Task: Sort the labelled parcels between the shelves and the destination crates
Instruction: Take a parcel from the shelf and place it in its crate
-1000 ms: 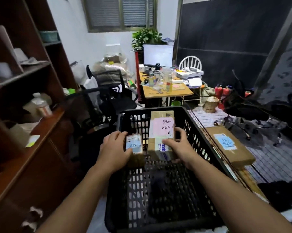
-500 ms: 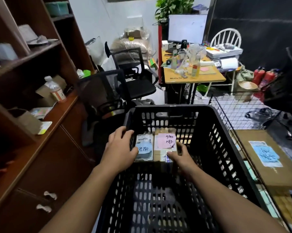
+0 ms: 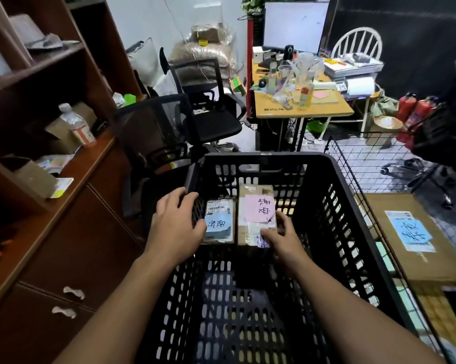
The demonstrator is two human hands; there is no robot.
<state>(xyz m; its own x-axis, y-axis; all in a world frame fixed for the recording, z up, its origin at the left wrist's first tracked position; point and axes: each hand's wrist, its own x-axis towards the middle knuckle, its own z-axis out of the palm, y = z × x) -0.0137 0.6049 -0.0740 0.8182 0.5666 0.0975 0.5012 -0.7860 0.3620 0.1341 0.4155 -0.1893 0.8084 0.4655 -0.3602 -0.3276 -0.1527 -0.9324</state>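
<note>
A black slotted plastic crate (image 3: 334,214) fills the middle of the view. Inside it, near the far wall, two parcels sit side by side. The small grey parcel (image 3: 219,222) carries a blue handwritten label, and my left hand (image 3: 175,222) holds its left side with the thumb on the label. The brown cardboard parcel (image 3: 255,206) carries a pink handwritten label, and my right hand (image 3: 282,237) grips its near right corner. Both forearms reach down into the crate.
A brown wooden shelf unit (image 3: 71,179) with a bottle and small boxes stands at the left. A cardboard box with a blue label (image 3: 416,237) lies right of the crate on a wire grid. Black office chairs (image 3: 195,114) and a cluttered desk (image 3: 300,106) stand behind.
Both hands have carried the two parcels down from above the crate's rim to deep inside it. The view has tilted downward.
</note>
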